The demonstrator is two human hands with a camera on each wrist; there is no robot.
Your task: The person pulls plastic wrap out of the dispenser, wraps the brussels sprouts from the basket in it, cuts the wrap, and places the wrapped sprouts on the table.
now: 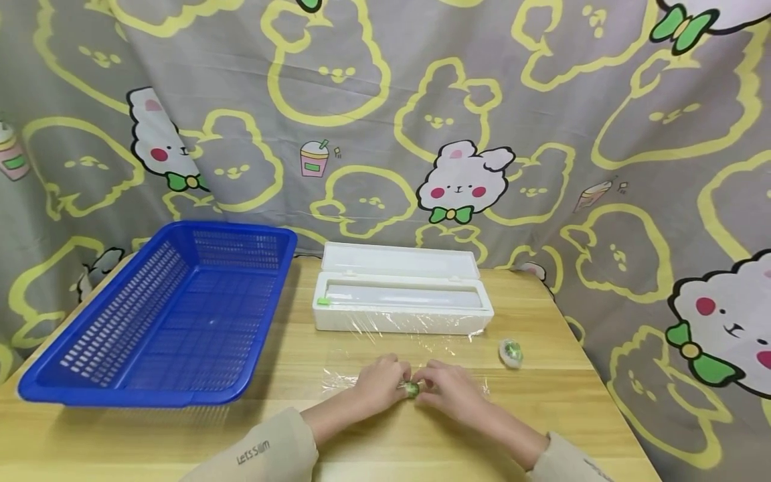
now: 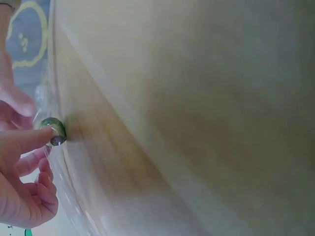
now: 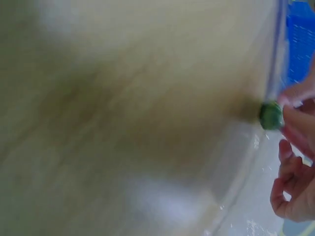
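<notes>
Between my two hands, a small round green thing (image 1: 412,389) sits on a sheet of clear plastic film (image 1: 337,380) spread on the table. My left hand (image 1: 381,383) pinches it from the left, with a finger or thumb against its side in the left wrist view. From the right, my right hand (image 1: 453,389) bends its fingers around it, thumb and fingertips at the thing and the film. A darker end of the green thing (image 2: 55,132) shows there. The exact kind of the thing cannot be told. Fingers hide part of it.
Behind the hands stands a white film box (image 1: 403,323), lid up, with a roll of film (image 1: 403,295) inside and film drawn over its front edge. A wrapped whitish-green round thing (image 1: 510,353) lies right. A blue basket (image 1: 229,321) stands left. A patterned curtain (image 1: 373,80) hangs behind.
</notes>
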